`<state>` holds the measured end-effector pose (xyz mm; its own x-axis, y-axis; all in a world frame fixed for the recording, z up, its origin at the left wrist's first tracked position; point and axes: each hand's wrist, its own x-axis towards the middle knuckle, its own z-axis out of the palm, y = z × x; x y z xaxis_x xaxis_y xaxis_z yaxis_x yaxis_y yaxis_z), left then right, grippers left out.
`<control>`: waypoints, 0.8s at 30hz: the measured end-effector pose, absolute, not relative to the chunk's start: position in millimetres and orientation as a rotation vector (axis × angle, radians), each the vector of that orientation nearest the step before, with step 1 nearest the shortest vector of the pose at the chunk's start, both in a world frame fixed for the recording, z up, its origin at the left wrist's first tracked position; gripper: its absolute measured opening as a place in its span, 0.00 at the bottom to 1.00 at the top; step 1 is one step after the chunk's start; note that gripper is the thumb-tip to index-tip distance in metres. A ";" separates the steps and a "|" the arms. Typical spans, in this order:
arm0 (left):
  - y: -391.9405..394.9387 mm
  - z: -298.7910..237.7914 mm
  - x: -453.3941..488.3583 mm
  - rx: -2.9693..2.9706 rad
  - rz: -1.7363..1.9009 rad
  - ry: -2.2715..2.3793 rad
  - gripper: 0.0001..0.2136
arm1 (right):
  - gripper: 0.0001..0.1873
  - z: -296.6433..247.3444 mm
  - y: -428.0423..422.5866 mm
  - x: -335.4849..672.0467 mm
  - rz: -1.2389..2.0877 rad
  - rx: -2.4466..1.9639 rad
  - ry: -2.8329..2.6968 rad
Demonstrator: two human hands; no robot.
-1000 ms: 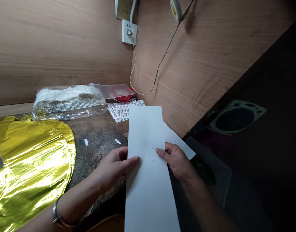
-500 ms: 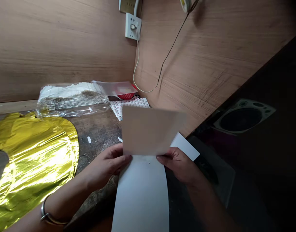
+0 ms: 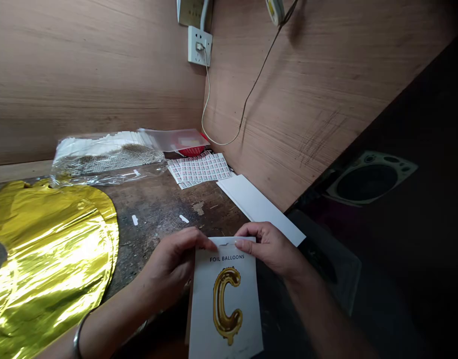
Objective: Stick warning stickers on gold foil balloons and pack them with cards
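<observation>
A folded white card [image 3: 226,299] printed "FOIL BALLOONS" with a gold letter C lies in front of me, fold at the far end. My left hand [image 3: 172,267] pinches the fold's left corner between thumb and fingers. My right hand [image 3: 270,249] pinches its right corner the same way. A stack of flat white cards [image 3: 260,207] lies just beyond my right hand, along the wooden side wall.
Flattened gold foil balloons [image 3: 45,254] cover the worn table [image 3: 157,209] at left. Clear bags of white pieces [image 3: 105,152] and a sheet of small stickers [image 3: 199,169] sit at the back. A wall socket [image 3: 199,47] with a cable is above. Dark floor lies right.
The long white card was flat, then its far half was folded over toward me. It now lies doubled with the printed face up, both hands at the fold.
</observation>
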<state>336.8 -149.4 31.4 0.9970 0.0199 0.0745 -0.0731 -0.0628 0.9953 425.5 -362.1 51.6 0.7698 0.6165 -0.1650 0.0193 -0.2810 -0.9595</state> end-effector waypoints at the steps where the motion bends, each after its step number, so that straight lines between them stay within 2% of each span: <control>1: -149.1 33.3 335.7 1.612 0.047 -0.005 0.08 | 0.12 51.3 -362.0 422.0 0.576 -1.804 -0.505; 4: -149.8 39.4 333.2 1.538 -0.094 0.053 0.14 | 0.11 50.6 -364.7 409.7 0.439 -1.878 -0.540; 6: -152.8 42.5 332.5 1.645 -0.176 0.002 0.14 | 0.10 51.5 -366.7 401.5 0.403 -1.940 -0.589; 9: -160.0 43.4 331.4 1.800 -0.165 -0.003 0.17 | 0.10 54.1 -368.4 391.4 0.403 -1.988 -0.634; 13: -167.7 33.8 324.4 1.668 -0.144 0.110 0.21 | 0.12 50.8 -369.1 384.5 0.437 -1.964 -0.605; 18: -174.6 17.5 312.1 1.381 -0.286 0.107 0.18 | 0.13 37.1 -369.2 386.5 0.337 -1.925 -0.486; 24: -178.1 14.3 307.8 1.440 -0.296 0.114 0.16 | 0.12 53.6 -368.0 394.9 0.622 -1.890 -0.603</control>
<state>307.8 -178.1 14.3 0.9581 -0.1319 -0.2544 0.2683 0.1018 0.9579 394.9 -368.0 53.6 0.7418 0.6534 -0.1506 0.1311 -0.3616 -0.9231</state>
